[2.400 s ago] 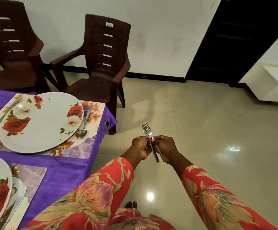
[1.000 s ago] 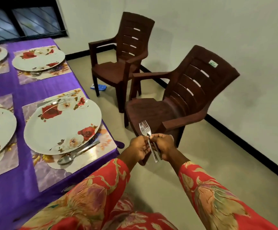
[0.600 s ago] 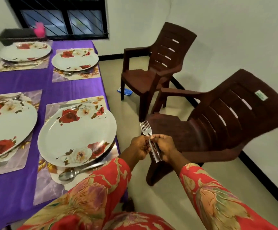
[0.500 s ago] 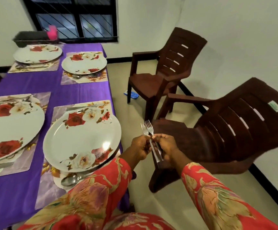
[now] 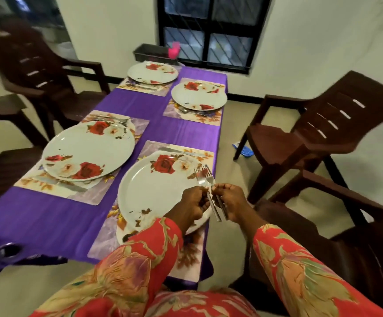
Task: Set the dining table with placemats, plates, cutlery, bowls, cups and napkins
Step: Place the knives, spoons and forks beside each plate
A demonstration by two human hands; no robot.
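Note:
Both hands hold a small bunch of steel forks, tines up, over the right edge of the nearest rose-patterned plate. My left hand grips the handles from the left and my right hand pinches them from the right. That plate lies on a floral placemat with a knife at its far side. Three more plates on placemats sit on the purple tablecloth: near left, far right, far left. Cutlery lies beside each.
Dark brown plastic chairs stand on the right and on the left. A dark tray with a pink object sits at the table's far end under a barred window. A blue scrap lies on the floor.
The view has swung left, from the floor and chairs to the whole table. My hands, still holding the forks together, now hover over the nearest plate's right edge.

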